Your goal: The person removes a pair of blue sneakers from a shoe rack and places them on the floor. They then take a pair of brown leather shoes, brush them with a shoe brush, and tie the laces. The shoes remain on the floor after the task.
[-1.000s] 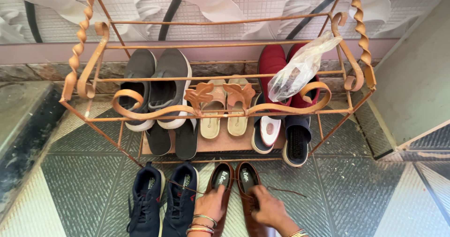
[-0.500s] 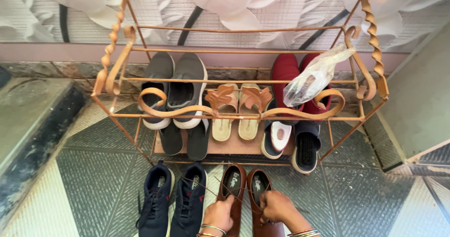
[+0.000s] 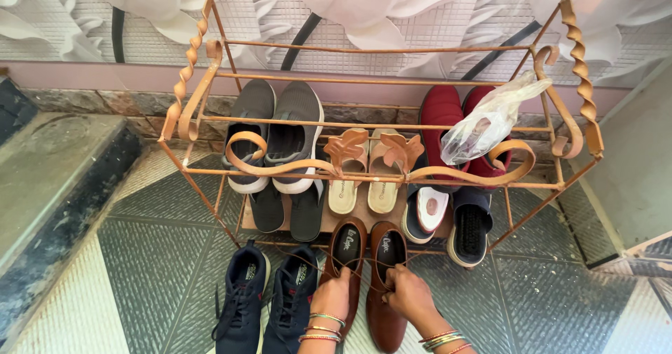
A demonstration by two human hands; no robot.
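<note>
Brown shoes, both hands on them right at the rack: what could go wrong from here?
1. The brown shoes have their toes under the rack's bottom bar; lifting could snag them.
2. Loose laces run from under the left hand across the navy sneakers; a pull might drag those along.
3. The right hand has only a pinching grip, so that shoe may slip.

- The left hand (image 3: 331, 296) grips the left brown leather shoe (image 3: 344, 264); the right hand (image 3: 408, 296) grips the right brown leather shoe (image 3: 386, 284).
- Their toes reach under the orange metal shoe rack (image 3: 381, 173).
- Navy sneakers (image 3: 269, 299) stand just beside, on the tiled floor (image 3: 150, 256).
- A clear plastic bag (image 3: 493, 119) lies over red shoes (image 3: 442, 112) on the rack.
</note>
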